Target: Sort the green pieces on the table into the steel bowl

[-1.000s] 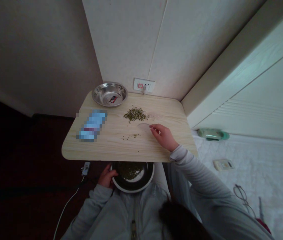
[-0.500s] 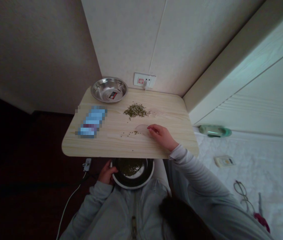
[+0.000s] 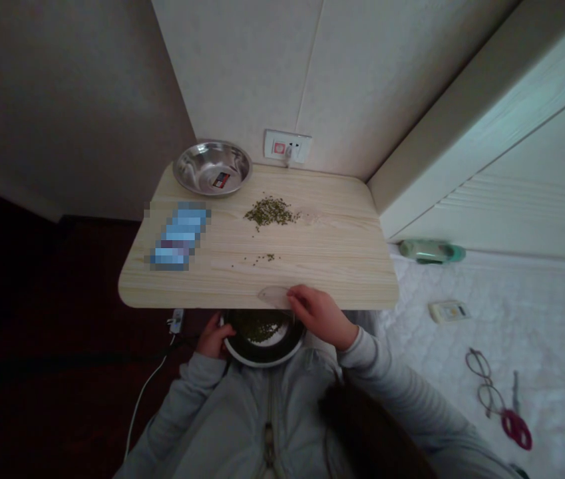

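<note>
My right hand (image 3: 319, 313) is closed on the edge of a thin clear plastic piece (image 3: 273, 295), rounded in outline, at the table's front edge. With thumb and fingers, my left hand (image 3: 213, 338) grips the left rim of a bowl (image 3: 267, 360) below that edge. Small green beans (image 3: 257, 327) lie inside it, and the tabletop hides its far side. A pile of green beans (image 3: 269, 211) sits on the wooden table (image 3: 187, 289). Several loose beans (image 3: 268, 257) are scattered between the pile and my right hand.
A shiny steel bowl (image 3: 212, 167) stands at the table's back left, behind a blurred phone-like thing (image 3: 180, 234). A wall socket (image 3: 287, 146) is behind. On the white bedding to the right lie a green bottle (image 3: 432, 251), a remote (image 3: 448, 311), glasses (image 3: 484, 382) and red-handled scissors (image 3: 516, 429).
My right hand has drawn the clear plastic piece toward me, from the middle of the table to its front edge. My left hand still holds the bowl.
</note>
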Motion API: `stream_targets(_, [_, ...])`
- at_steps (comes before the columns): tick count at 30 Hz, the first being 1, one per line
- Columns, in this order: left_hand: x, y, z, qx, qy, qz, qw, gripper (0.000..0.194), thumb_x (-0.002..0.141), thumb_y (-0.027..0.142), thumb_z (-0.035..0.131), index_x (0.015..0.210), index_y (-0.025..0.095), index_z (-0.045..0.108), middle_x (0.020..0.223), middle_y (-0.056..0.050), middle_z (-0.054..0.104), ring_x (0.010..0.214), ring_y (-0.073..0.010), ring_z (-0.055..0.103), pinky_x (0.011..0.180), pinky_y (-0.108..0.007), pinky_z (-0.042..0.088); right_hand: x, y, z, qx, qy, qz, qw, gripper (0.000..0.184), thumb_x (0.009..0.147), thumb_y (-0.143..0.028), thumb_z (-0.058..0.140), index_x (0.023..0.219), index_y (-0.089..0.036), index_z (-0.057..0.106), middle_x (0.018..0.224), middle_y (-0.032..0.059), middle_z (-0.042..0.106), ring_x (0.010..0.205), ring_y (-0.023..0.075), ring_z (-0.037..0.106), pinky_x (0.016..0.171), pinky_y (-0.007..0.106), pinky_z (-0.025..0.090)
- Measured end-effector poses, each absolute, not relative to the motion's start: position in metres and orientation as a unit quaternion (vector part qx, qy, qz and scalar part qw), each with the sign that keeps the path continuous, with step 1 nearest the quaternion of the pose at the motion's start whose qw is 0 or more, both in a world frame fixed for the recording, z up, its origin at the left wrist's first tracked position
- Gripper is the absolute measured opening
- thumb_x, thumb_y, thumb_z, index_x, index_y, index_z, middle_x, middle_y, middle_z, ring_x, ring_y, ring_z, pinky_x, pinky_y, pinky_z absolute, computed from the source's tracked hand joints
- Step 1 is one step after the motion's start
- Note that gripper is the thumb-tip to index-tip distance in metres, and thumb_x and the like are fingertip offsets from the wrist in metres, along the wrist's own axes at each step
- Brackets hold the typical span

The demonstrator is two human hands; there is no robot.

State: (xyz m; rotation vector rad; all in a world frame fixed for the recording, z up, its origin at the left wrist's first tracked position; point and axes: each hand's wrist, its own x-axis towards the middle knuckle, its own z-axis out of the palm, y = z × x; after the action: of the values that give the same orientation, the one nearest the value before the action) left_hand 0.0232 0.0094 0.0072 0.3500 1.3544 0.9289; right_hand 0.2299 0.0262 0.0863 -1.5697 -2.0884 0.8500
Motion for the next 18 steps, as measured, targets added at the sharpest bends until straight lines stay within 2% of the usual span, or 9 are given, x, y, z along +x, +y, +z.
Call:
stream_targets(7, [0.024,0.009,0.003,0.134,0.588,0.423,0.676,0.036,0.039,0.009,0.052,0.074,0.017,0.052,0.040,0.008,0.048,0.031,-0.0060,0.038,0.034,-0.019,0.027,0.266,0.039,0.084,-0.618,-0.706,0.258,0.228,0.018,0.076,-0.027,0.038,0.083,-0.017,0.051,0.067,0.0016,0.056,0.061,0.0109,0.051,0.057,0.021,0.038])
stream_targets(13, [0.025,0.009,0.003,0.156,0.597,0.408,0.673,0.036,0.042,0.010,0.052,0.077,0.018,0.052,0.031,0.011,0.038,0.025,-0.0039,0.026,0.029,-0.018,0.016,0.293,0.069,0.077,-0.672,-0.670,0.193,0.249,0.020,0.074,-0.027,0.039,0.083,-0.017,0.053,0.063,0.0012,0.057,0.055,0.0112,0.050,0.053,0.022,0.036])
stream_targets(18, [0.023,0.008,0.000,0.153,0.585,0.422,0.675,0.041,0.041,0.010,0.052,0.080,0.017,0.053,0.035,0.011,0.040,0.026,-0.0041,0.028,0.031,-0.019,0.017,0.307,0.094,0.074,-0.699,-0.640,0.152,0.280,0.024,0.075,-0.030,0.037,0.086,-0.016,0.054,0.062,0.0025,0.057,0.055,0.0125,0.050,0.052,0.023,0.036])
